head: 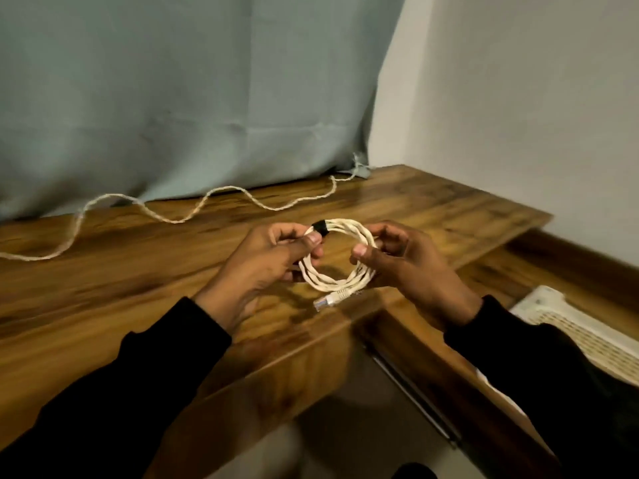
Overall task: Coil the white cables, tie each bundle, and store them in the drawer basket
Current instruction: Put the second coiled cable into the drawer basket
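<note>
Both left hand [266, 257] and right hand [397, 261] pinch coiled cable [340, 257]; connector [328, 300] points lower-left

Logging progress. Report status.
Both hands, left and right, hold coiled cable, black tie on. Second cable loose. Basket unobstructed.

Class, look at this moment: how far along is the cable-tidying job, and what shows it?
Done: one white cable is wound into a coil with a black tie round it. In hand: the left hand and right hand both hold that coil above the wooden table. Left: it is not yet in the basket at lower right, and a second white cable lies uncoiled along the table's back.
</note>
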